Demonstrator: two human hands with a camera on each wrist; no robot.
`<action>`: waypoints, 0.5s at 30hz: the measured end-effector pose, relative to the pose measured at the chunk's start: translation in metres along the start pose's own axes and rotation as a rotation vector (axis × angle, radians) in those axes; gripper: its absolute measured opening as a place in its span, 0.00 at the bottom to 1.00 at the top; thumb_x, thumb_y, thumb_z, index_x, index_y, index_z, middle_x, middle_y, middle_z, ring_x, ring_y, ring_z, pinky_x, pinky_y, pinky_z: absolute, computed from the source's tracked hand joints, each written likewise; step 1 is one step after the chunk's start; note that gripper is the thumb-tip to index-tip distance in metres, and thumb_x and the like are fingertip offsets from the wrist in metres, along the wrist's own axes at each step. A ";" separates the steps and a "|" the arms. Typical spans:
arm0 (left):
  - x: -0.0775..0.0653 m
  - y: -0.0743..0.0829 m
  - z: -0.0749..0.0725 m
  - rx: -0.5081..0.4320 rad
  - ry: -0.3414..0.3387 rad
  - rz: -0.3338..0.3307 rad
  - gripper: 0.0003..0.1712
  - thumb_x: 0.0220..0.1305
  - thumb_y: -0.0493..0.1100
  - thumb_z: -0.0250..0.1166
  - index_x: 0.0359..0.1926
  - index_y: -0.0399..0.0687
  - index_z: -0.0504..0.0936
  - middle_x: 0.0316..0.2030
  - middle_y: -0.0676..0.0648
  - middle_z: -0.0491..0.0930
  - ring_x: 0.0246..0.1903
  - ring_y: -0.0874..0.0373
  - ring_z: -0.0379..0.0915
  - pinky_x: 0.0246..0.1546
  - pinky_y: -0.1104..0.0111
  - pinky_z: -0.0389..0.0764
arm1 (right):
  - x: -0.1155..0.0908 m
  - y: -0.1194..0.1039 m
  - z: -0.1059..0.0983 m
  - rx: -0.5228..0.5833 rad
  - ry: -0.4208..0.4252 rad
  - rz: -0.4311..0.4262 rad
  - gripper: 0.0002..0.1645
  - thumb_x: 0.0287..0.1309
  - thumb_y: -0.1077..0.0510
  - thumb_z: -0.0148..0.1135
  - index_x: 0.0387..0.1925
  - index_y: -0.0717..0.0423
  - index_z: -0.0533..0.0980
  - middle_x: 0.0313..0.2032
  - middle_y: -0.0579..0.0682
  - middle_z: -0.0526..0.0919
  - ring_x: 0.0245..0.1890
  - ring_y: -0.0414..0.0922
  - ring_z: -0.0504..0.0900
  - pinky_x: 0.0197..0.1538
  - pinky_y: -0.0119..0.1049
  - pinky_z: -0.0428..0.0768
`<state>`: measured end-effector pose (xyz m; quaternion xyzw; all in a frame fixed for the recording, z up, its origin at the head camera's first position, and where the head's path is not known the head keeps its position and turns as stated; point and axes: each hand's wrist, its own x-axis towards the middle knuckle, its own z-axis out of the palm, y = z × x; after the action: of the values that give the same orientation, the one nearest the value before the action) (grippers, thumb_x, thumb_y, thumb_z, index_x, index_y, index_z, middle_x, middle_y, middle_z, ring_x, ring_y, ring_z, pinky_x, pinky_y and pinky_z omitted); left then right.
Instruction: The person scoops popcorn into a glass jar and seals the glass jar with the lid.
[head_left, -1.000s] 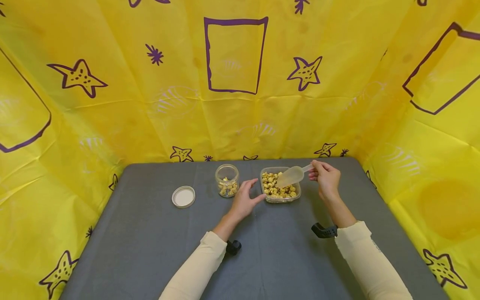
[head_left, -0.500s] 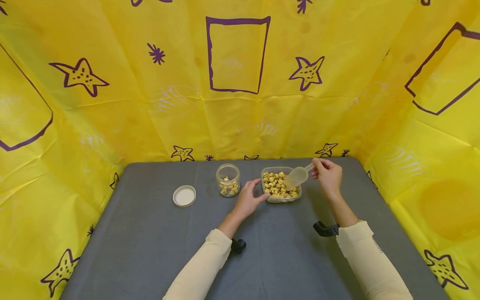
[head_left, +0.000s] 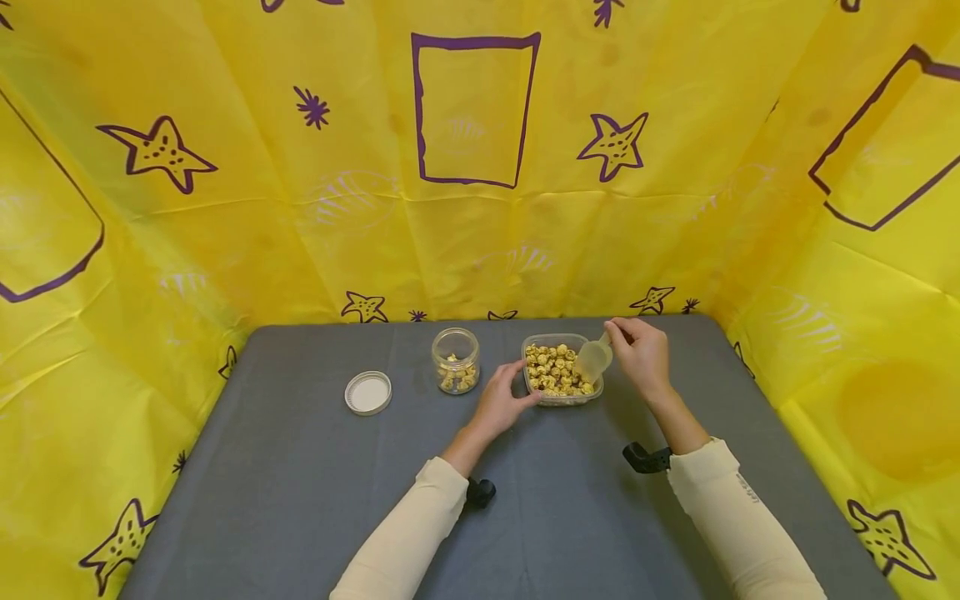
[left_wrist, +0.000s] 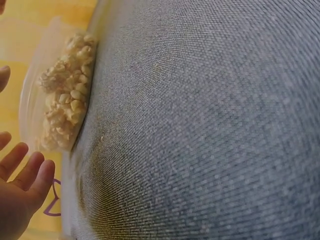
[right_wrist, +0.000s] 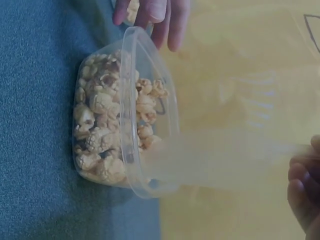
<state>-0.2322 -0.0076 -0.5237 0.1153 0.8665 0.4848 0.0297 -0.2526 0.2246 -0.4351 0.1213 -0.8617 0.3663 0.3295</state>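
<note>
A clear plastic tub [head_left: 562, 401] of caramel-coloured popcorn [head_left: 552, 360] stands on the table in the head view. My right hand [head_left: 643, 357] pinches the handle of a translucent scoop [head_left: 595, 361], whose bowl dips into the popcorn on the tub's right side. In the right wrist view the scoop [right_wrist: 210, 155] slants blurred over the rim, its front end among the pieces. My left hand [head_left: 498, 403] is at the tub's left side, thumb and fingers spread along the rim. The left wrist view shows its fingers [left_wrist: 42, 180] loosely extended beside the tub [left_wrist: 30, 95].
A clear jar [head_left: 455, 358] with some popcorn in its bottom stands left of the tub, without a lid. Farther left a round white lid [head_left: 368, 392] lies on the grey tablecloth [head_left: 300, 500]. Yellow patterned cloth [head_left: 480, 250] hangs behind the table and at both sides.
My right hand has moved left, tipping the scoop steeper and lower into the popcorn at the tub's right. My left hand has shifted slightly right, up to the tub's rim.
</note>
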 end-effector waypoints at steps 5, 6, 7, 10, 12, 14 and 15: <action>0.000 -0.001 0.000 0.018 0.002 0.023 0.39 0.61 0.52 0.68 0.70 0.46 0.66 0.65 0.41 0.68 0.62 0.44 0.69 0.61 0.50 0.71 | -0.002 0.002 0.001 -0.073 -0.104 -0.074 0.08 0.59 0.65 0.65 0.33 0.68 0.85 0.23 0.59 0.83 0.17 0.47 0.72 0.23 0.30 0.66; 0.000 -0.001 0.001 0.024 0.001 0.025 0.39 0.62 0.53 0.68 0.70 0.46 0.67 0.65 0.41 0.68 0.63 0.44 0.68 0.61 0.50 0.71 | -0.003 0.003 0.002 -0.076 -0.121 -0.074 0.08 0.59 0.65 0.65 0.33 0.68 0.85 0.23 0.59 0.83 0.17 0.46 0.72 0.22 0.31 0.66; 0.000 -0.001 0.001 0.029 0.000 0.027 0.39 0.62 0.53 0.68 0.70 0.46 0.67 0.65 0.41 0.68 0.63 0.44 0.68 0.61 0.49 0.71 | -0.004 0.004 0.003 -0.080 -0.129 -0.067 0.08 0.59 0.65 0.65 0.34 0.68 0.85 0.23 0.59 0.83 0.17 0.46 0.72 0.22 0.31 0.66; 0.000 -0.003 0.001 0.044 -0.007 0.031 0.38 0.63 0.53 0.67 0.69 0.45 0.68 0.64 0.41 0.68 0.63 0.44 0.67 0.61 0.49 0.71 | -0.009 0.009 0.007 -0.074 -0.111 -0.019 0.08 0.58 0.65 0.65 0.33 0.69 0.85 0.22 0.60 0.84 0.17 0.43 0.73 0.22 0.26 0.67; 0.000 -0.004 0.002 0.040 -0.007 0.029 0.38 0.63 0.53 0.67 0.69 0.45 0.68 0.64 0.42 0.69 0.64 0.43 0.67 0.61 0.49 0.71 | -0.013 0.012 0.009 -0.030 -0.079 0.048 0.08 0.58 0.66 0.65 0.33 0.71 0.84 0.22 0.63 0.84 0.17 0.39 0.74 0.22 0.22 0.68; 0.001 -0.005 0.002 0.028 -0.004 0.024 0.38 0.63 0.52 0.67 0.70 0.46 0.67 0.64 0.42 0.69 0.64 0.43 0.67 0.60 0.49 0.71 | -0.016 0.014 0.011 0.025 -0.047 0.135 0.09 0.59 0.65 0.65 0.33 0.72 0.84 0.22 0.65 0.84 0.16 0.32 0.74 0.21 0.18 0.69; 0.001 -0.006 0.002 0.022 0.000 0.022 0.38 0.63 0.52 0.67 0.70 0.46 0.67 0.64 0.41 0.69 0.64 0.43 0.67 0.60 0.49 0.71 | -0.017 0.015 0.011 0.064 -0.034 0.186 0.10 0.60 0.65 0.64 0.34 0.73 0.84 0.22 0.66 0.84 0.16 0.30 0.73 0.21 0.17 0.69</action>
<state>-0.2340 -0.0084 -0.5295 0.1254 0.8703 0.4757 0.0232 -0.2522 0.2263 -0.4601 0.0575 -0.8625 0.4206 0.2756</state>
